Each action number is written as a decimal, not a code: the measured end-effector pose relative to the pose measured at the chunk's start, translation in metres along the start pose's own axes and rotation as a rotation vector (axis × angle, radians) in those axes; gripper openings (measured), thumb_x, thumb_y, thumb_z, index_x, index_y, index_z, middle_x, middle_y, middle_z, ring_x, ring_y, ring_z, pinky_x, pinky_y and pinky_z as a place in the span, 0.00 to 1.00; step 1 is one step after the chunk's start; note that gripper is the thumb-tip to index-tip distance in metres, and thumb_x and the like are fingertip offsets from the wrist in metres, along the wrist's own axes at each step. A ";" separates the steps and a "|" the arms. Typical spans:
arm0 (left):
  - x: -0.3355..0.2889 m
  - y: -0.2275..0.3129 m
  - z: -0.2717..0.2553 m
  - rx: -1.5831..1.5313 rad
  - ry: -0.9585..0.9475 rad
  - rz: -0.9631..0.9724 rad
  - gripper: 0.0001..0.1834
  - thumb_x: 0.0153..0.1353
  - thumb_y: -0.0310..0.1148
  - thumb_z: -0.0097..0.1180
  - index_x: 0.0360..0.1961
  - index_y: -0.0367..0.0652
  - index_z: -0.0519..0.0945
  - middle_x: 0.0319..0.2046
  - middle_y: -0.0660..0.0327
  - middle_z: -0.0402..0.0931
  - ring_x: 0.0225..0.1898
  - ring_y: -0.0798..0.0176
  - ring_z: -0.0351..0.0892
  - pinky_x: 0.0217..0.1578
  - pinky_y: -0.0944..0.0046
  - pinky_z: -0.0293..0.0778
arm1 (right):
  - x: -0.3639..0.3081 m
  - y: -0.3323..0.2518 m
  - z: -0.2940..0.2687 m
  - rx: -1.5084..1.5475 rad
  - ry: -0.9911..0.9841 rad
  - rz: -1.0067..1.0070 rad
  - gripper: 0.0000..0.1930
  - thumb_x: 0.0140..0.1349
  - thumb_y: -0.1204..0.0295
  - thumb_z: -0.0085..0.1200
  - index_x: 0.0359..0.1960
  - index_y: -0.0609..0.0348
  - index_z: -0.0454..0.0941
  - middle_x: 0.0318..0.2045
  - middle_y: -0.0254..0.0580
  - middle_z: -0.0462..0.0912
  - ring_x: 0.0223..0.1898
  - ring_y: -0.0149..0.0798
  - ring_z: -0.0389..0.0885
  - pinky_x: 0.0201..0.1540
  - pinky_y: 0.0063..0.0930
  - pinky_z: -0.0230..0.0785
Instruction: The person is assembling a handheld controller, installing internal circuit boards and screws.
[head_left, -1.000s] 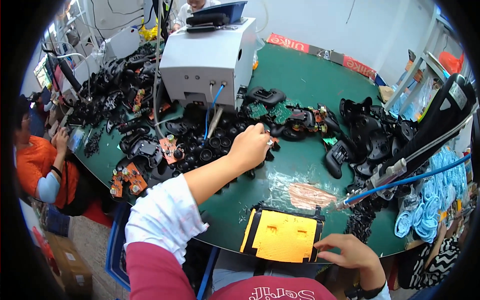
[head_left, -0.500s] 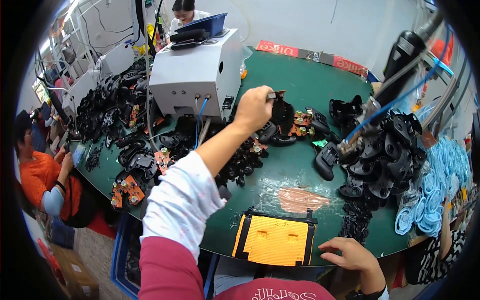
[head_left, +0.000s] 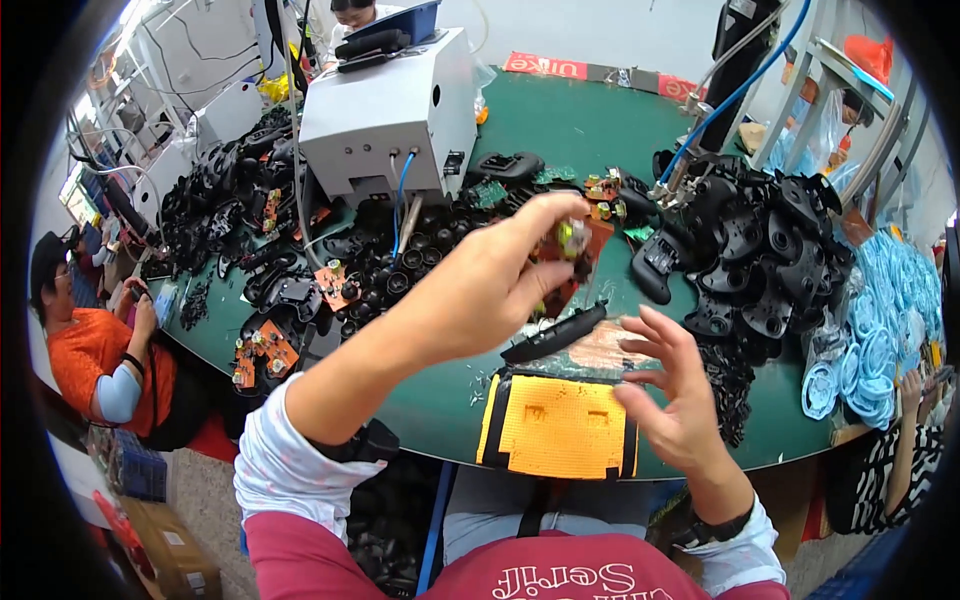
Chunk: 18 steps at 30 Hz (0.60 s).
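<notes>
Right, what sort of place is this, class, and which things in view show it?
Most likely an electronics workshop: black game-controller shells heaped on a green table, an orange circuit board in the left hand, and a boxy grey machine with a blue tube.

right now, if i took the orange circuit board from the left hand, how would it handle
The orange circuit board is probably stiff, since its visible part looks flat. It's likely light, as the left hand alone holds it. Its raised components could make it fragile.
</notes>
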<state>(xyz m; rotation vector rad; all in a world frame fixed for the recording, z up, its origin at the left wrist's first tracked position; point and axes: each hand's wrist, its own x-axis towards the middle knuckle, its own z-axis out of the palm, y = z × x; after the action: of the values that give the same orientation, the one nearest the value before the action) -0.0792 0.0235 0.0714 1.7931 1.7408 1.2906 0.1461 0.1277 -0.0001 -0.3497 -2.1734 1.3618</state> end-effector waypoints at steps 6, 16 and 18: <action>-0.028 -0.008 0.030 -0.288 -0.054 -0.231 0.31 0.64 0.22 0.56 0.66 0.41 0.59 0.46 0.55 0.78 0.48 0.65 0.79 0.48 0.63 0.76 | 0.000 0.006 0.045 0.104 -0.011 0.055 0.47 0.54 0.70 0.68 0.71 0.61 0.49 0.56 0.55 0.71 0.56 0.43 0.75 0.54 0.36 0.72; -0.072 -0.054 0.067 -0.780 -0.093 -0.615 0.39 0.58 0.19 0.54 0.70 0.41 0.54 0.47 0.52 0.80 0.44 0.67 0.80 0.45 0.65 0.76 | -0.047 0.035 0.028 0.001 -0.102 0.163 0.29 0.55 0.76 0.64 0.60 0.61 0.69 0.49 0.47 0.76 0.51 0.44 0.77 0.54 0.34 0.70; -0.075 -0.060 0.068 -0.784 -0.118 -0.656 0.38 0.56 0.20 0.52 0.69 0.40 0.57 0.44 0.54 0.81 0.43 0.70 0.78 0.43 0.68 0.75 | -0.052 0.038 0.021 -0.317 -0.108 0.107 0.25 0.52 0.74 0.66 0.53 0.60 0.75 0.47 0.49 0.77 0.49 0.50 0.77 0.51 0.36 0.71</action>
<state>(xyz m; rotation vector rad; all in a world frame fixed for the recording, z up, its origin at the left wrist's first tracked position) -0.0524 -0.0095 -0.0387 0.7564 1.2987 1.2668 0.1743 0.1040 -0.0570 -0.5291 -2.4974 1.1102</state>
